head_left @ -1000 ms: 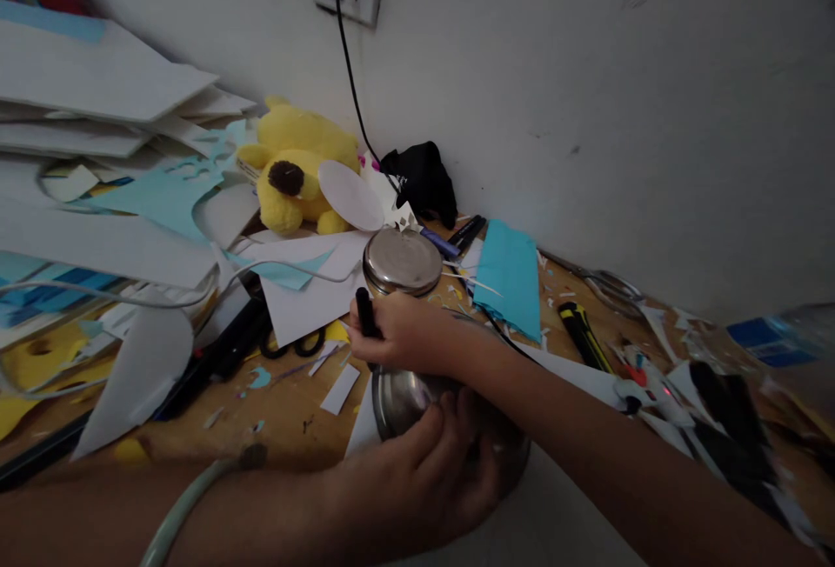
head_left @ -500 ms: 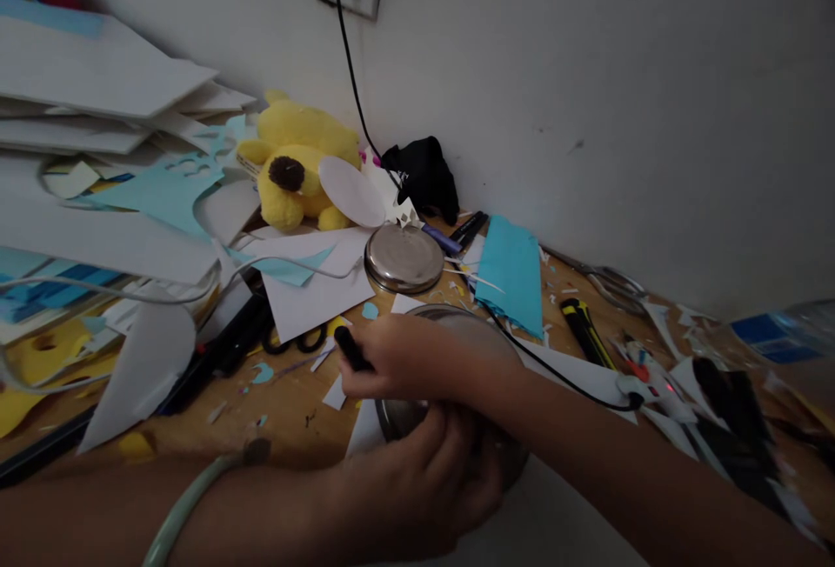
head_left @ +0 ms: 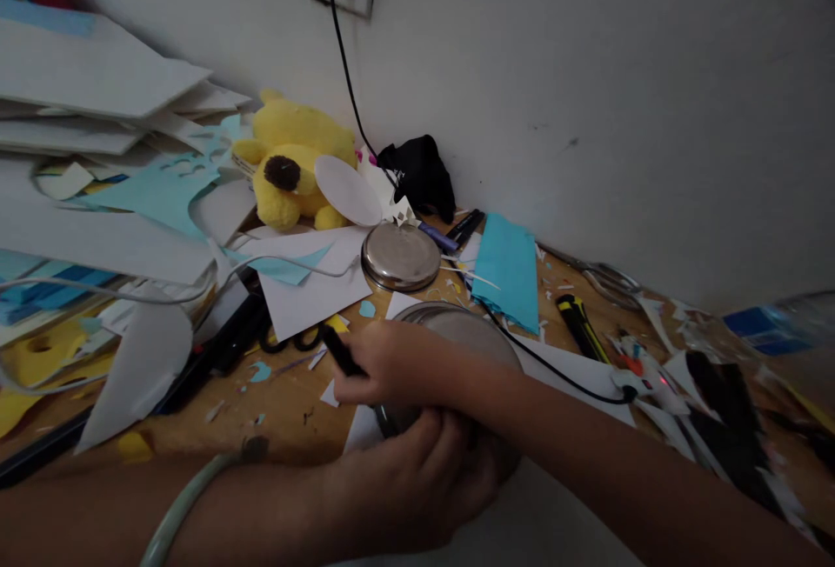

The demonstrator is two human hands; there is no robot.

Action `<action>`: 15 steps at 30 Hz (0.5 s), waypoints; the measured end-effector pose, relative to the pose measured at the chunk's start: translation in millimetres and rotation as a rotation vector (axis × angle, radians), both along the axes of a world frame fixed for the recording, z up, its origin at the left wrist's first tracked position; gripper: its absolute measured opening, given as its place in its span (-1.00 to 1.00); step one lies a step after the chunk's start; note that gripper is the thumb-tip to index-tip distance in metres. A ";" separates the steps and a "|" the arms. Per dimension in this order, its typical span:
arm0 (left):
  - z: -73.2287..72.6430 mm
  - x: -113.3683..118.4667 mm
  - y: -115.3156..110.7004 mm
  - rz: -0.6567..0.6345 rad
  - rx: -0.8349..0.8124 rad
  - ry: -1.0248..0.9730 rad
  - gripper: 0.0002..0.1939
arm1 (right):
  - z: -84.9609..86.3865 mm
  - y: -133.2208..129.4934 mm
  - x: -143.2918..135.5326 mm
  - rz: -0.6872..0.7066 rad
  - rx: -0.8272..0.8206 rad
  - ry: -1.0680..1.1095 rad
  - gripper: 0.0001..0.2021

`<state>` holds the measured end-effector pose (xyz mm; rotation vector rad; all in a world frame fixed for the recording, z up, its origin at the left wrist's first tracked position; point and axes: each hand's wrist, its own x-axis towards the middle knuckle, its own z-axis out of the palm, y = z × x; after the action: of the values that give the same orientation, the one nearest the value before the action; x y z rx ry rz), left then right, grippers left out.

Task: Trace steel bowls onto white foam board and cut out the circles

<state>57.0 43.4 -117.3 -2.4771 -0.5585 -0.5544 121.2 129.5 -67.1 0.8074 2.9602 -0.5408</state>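
Observation:
My right hand (head_left: 391, 363) is closed around a black pen (head_left: 342, 350), its arm crossing over a round metal tin (head_left: 457, 323) from the right. Below it my left hand (head_left: 417, 480), with a pale green bangle (head_left: 179, 506) on the wrist, is curled against the near side of the tin, which lies on white paper (head_left: 362, 430). The pen's tip and most of the tin are hidden behind my hands. Just behind sits a smaller round metal lid (head_left: 400, 256).
Behind on the left are a yellow plush toy (head_left: 297, 163) and stacked white boards (head_left: 84, 71). Folded blue paper (head_left: 505, 271), a yellow-black cutter (head_left: 580, 328), a glue gun (head_left: 643, 380) with a black cord and scissors (head_left: 613, 283) lie right. Paper scraps cover the wooden table (head_left: 261, 428).
My right hand with the pen has shifted slightly left along the tin. My left hand stays at the tin's near side. The whole view has moved a little.

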 end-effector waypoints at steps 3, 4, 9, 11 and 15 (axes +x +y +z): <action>-1.9 -0.1 -0.4 -0.001 0.027 0.009 -0.65 | -7.4 7.5 -0.5 -0.087 0.061 0.093 -0.77; -2.2 -0.2 -0.4 -0.004 0.026 0.012 -0.65 | -9.8 9.7 -0.7 -0.119 0.086 0.104 -0.77; -1.4 -0.6 -1.2 0.005 0.000 0.012 -0.66 | -12.8 17.0 3.4 -0.228 0.184 0.130 -0.81; 0.2 -2.1 -0.2 -0.001 -0.031 0.000 -0.63 | -6.9 17.3 10.0 -0.325 0.192 0.238 -0.85; 9.3 -10.4 11.3 -0.084 -0.267 -0.055 -0.54 | 17.4 4.7 34.5 -0.503 0.255 0.704 -0.80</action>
<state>46.6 54.7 -107.9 -2.7554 -0.5851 -0.6164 155.7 134.2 -49.6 1.7330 3.4869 -0.5570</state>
